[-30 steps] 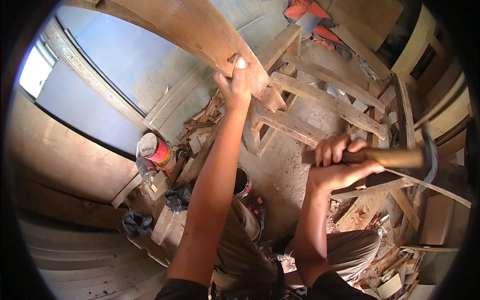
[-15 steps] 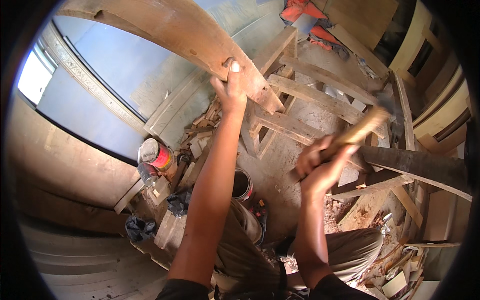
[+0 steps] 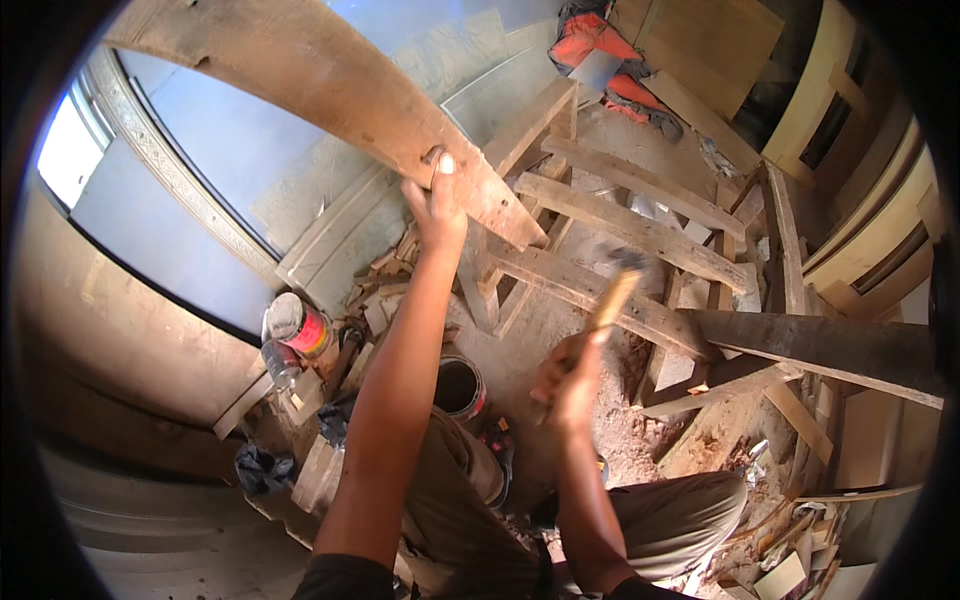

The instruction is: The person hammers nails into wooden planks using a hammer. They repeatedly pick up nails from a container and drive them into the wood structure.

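Note:
A long, broad wooden plank slants across the upper left. My left hand grips its lower edge near the narrow end, thumb pressed on the face beside a dark knot or hole. That end overlaps a rough wooden frame; whether they touch I cannot tell. Closed around a hammer is my right hand, lower and to the right of the plank's end. The hammer has a pale wooden handle and a dark head, blurred by motion, in front of a frame beam.
Cans and wood scraps crowd the left wall. An open bucket stands by my leg. A dark board juts in at right, above offcuts. Red and dark cloth lies at the back.
The hammer and my right hand have swung left and slightly down in the view, the head nearer the plank's end. Plank and left hand appear slightly lower left, as the whole view has shifted.

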The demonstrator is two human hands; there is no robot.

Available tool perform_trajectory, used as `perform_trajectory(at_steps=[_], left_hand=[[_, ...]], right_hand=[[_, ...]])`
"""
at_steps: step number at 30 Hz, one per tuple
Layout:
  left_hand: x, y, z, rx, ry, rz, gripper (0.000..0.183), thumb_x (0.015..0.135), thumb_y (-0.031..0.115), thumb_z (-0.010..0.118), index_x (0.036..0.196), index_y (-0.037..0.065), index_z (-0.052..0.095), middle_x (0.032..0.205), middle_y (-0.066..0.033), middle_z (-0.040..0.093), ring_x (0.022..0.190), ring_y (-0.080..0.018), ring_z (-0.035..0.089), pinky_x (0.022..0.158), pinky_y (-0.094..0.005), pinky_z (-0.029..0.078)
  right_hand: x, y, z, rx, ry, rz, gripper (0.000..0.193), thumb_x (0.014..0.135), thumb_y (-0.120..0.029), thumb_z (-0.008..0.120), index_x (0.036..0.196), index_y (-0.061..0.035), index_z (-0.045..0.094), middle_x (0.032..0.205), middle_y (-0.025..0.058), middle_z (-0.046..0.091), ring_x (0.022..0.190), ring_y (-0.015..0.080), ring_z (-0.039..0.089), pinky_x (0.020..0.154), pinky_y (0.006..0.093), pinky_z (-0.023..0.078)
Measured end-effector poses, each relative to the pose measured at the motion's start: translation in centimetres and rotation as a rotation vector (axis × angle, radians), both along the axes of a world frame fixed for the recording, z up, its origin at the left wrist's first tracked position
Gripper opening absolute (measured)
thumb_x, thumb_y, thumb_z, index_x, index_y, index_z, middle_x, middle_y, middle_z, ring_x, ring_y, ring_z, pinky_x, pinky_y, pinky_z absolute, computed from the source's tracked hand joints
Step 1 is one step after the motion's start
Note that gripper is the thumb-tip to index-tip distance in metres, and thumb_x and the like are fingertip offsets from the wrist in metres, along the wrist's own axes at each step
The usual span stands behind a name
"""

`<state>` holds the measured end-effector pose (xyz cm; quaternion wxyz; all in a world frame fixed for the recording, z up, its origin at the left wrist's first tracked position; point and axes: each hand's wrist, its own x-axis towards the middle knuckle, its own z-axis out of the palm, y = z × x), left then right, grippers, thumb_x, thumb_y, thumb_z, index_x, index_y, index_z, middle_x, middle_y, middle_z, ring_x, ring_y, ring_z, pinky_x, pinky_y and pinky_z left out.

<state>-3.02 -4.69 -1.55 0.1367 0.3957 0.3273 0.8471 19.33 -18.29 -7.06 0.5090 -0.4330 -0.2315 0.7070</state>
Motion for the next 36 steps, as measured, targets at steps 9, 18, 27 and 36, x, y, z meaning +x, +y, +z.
perform_trajectory(at_steps=[9,18,27,36], left_hand=[[1.5,1.1,1.6,0.194,0.069,-0.044,0.039,0.088,0.030,0.061,0.102,-0.007,0.058,0.095,-0.0106,0.061,0.085,-0.0184,0.057,0.078,-0.0328,0.048],[0.2,0.0,1.9,0.046,0.141,0.011,0.059,0.087,0.046,0.053,0.111,-0.008,0.051,0.094,-0.0201,0.060,0.089,-0.0305,0.062,0.083,-0.0410,0.052],[2.6,0.8,2.6,0.061,0.106,-0.023,0.062,0.087,0.049,0.052,0.111,-0.009,0.052,0.095,-0.0206,0.062,0.088,-0.0311,0.063,0.082,-0.0411,0.052],[0.5,-0.6,2.5,0.021,0.159,0.011,0.062,0.088,0.048,0.051,0.113,-0.009,0.052,0.098,-0.0213,0.062,0.089,-0.0304,0.064,0.084,-0.0412,0.052]], right_hand=[[-4.9,3.0,3.6,0.382,0.474,-0.451,0.060,0.090,-0.074,0.039,0.071,-0.0174,0.040,0.052,-0.0039,0.034,0.039,0.0110,0.026,0.034,0.0276,0.021],[-0.1,-0.4,4.4,0.213,0.063,-0.050,0.065,0.088,-0.078,0.036,0.075,-0.0145,0.041,0.052,-0.0026,0.033,0.036,0.0103,0.029,0.031,0.0282,0.021],[-5.3,3.4,0.2,0.302,0.088,-0.299,0.060,0.093,-0.069,0.039,0.073,-0.0130,0.043,0.053,-0.0009,0.035,0.041,0.0125,0.032,0.037,0.0297,0.025],[1.3,1.9,9.6,0.427,0.162,-0.278,0.065,0.094,-0.072,0.029,0.076,-0.0117,0.045,0.050,-0.0029,0.037,0.033,0.0098,0.032,0.027,0.0269,0.023]])
